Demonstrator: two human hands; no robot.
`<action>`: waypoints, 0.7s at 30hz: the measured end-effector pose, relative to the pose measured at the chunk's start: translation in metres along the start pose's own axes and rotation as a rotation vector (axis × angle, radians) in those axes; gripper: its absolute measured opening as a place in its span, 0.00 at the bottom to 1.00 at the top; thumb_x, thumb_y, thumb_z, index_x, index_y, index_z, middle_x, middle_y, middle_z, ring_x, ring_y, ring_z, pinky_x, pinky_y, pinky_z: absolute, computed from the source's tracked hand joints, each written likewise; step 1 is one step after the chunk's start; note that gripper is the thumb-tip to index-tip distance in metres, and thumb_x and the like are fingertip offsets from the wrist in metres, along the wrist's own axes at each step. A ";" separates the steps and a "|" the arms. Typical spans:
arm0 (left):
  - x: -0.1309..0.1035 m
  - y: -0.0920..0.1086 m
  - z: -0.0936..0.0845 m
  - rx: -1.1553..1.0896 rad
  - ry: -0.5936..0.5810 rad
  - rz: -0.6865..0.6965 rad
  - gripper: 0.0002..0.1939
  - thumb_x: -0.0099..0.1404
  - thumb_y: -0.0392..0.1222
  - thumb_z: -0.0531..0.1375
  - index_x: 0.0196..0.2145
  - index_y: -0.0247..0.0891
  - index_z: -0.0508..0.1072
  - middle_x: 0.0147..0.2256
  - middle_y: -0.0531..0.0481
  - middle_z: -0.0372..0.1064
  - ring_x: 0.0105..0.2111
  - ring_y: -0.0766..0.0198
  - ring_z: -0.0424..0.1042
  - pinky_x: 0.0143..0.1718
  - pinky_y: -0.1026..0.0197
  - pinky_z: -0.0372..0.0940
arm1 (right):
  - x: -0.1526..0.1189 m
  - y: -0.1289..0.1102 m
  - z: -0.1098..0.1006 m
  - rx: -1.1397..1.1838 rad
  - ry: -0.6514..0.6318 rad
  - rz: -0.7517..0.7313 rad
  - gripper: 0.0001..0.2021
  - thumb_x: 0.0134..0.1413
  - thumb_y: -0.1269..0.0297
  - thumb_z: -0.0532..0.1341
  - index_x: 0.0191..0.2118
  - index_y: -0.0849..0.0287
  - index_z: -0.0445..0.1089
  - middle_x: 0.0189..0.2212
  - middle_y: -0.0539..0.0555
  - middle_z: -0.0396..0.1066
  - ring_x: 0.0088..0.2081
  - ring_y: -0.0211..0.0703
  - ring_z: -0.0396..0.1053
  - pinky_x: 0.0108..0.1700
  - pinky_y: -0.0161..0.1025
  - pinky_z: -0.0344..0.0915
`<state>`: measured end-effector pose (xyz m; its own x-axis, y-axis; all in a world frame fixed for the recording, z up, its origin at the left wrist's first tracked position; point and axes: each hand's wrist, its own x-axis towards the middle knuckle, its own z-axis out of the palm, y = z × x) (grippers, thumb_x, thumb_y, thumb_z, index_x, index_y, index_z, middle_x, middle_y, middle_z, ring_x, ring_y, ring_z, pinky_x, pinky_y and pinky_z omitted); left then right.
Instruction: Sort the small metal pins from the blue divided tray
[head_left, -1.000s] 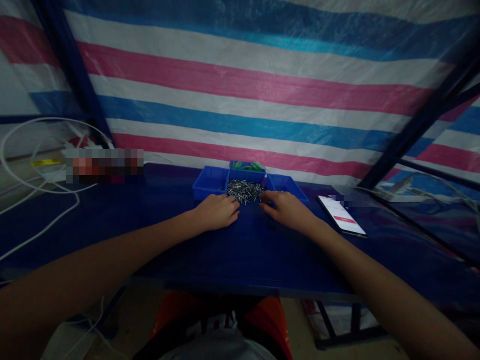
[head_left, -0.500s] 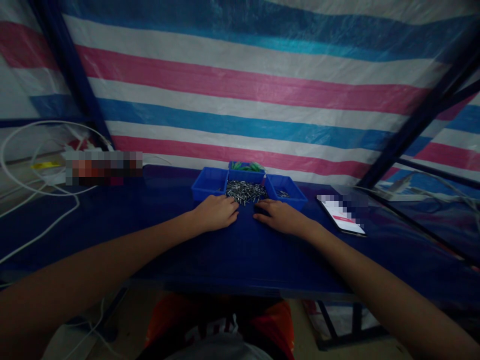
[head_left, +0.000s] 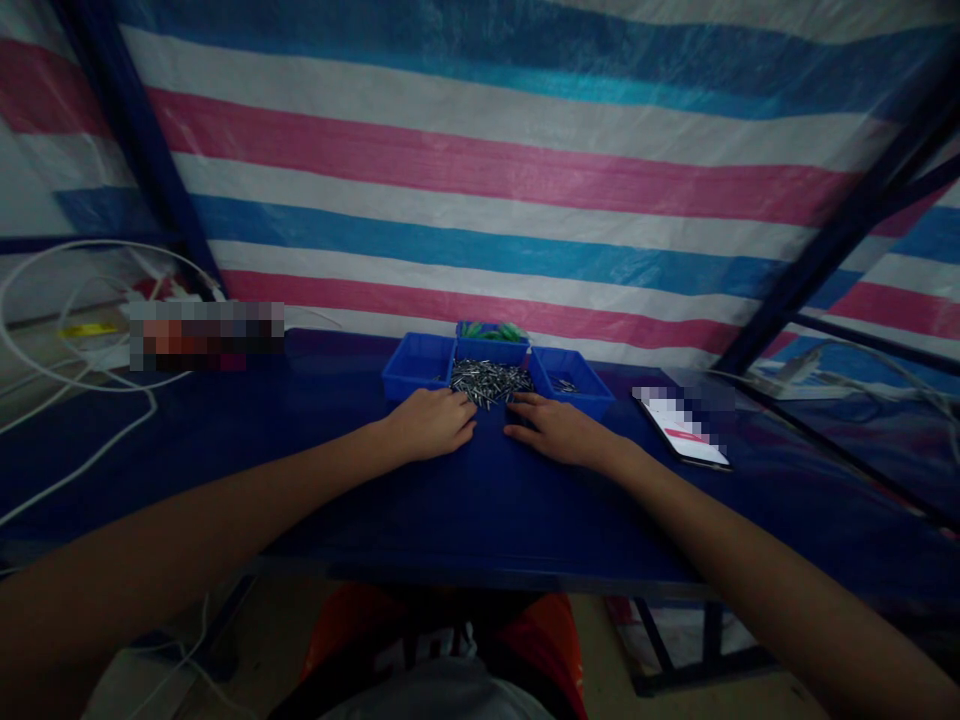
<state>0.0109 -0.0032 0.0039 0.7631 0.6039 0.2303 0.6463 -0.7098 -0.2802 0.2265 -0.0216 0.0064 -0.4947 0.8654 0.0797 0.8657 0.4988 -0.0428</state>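
The left hand (head_left: 431, 425) is lying palm down with its fingers bent, and their tips are reaching the near edge of a pile of small metal pieces (head_left: 491, 382). I cannot tell if it is holding any, because the back of the hand is hiding what is under it. The right hand (head_left: 559, 430) is pointing in from the other side, and its thumb is standing apart from its fingers, so a gap is showing. Its fingertips are sitting at the pile's near right edge.

The pile is lying just past the hands, mostly between them. Just beyond the left hand, a left blue bin (head_left: 420, 367) is sitting. Just beyond the right hand, a right blue bin (head_left: 592, 403) is holding a few metal pieces. Behind the pile, a back blue bin (head_left: 499, 352) is holding green things (head_left: 491, 331). A phone (head_left: 686, 435) is lying to the right of the right hand, its screen glowing.
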 end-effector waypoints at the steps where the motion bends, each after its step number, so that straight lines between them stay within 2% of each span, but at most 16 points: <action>1: 0.000 0.000 0.000 0.002 -0.002 0.000 0.13 0.66 0.44 0.47 0.35 0.36 0.69 0.37 0.47 0.69 0.37 0.59 0.70 0.30 0.61 0.64 | 0.000 0.000 0.000 0.001 -0.006 -0.003 0.26 0.60 0.51 0.48 0.56 0.64 0.61 0.58 0.64 0.55 0.55 0.54 0.60 0.54 0.47 0.58; 6: 0.000 0.001 -0.002 0.007 -0.013 -0.006 0.13 0.66 0.44 0.47 0.36 0.36 0.69 0.37 0.47 0.69 0.37 0.59 0.70 0.31 0.61 0.64 | 0.000 0.000 -0.002 0.002 -0.013 -0.015 0.25 0.60 0.52 0.48 0.56 0.64 0.61 0.56 0.64 0.58 0.54 0.53 0.61 0.53 0.46 0.59; 11: 0.000 0.000 -0.002 -0.005 -0.022 -0.007 0.14 0.66 0.44 0.47 0.36 0.36 0.69 0.37 0.46 0.69 0.37 0.61 0.69 0.32 0.63 0.64 | -0.003 -0.001 -0.008 -0.008 0.002 -0.035 0.21 0.59 0.54 0.51 0.54 0.60 0.63 0.49 0.61 0.65 0.47 0.49 0.67 0.48 0.43 0.62; 14: 0.000 0.000 -0.001 -0.008 -0.014 0.003 0.14 0.66 0.44 0.47 0.36 0.36 0.69 0.37 0.46 0.69 0.37 0.60 0.69 0.31 0.61 0.64 | -0.003 0.000 -0.008 -0.010 0.024 -0.040 0.20 0.58 0.57 0.52 0.53 0.60 0.63 0.47 0.60 0.66 0.44 0.48 0.68 0.47 0.43 0.63; 21: 0.000 0.000 -0.002 -0.023 -0.008 0.006 0.13 0.66 0.44 0.48 0.36 0.36 0.69 0.37 0.46 0.69 0.37 0.59 0.70 0.30 0.61 0.64 | -0.002 0.002 -0.004 0.019 0.042 -0.068 0.20 0.59 0.59 0.52 0.54 0.62 0.62 0.52 0.62 0.63 0.50 0.50 0.65 0.48 0.44 0.62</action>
<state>0.0109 -0.0042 0.0054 0.7668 0.6026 0.2211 0.6419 -0.7213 -0.2602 0.2298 -0.0227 0.0098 -0.5486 0.8268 0.1243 0.8282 0.5578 -0.0549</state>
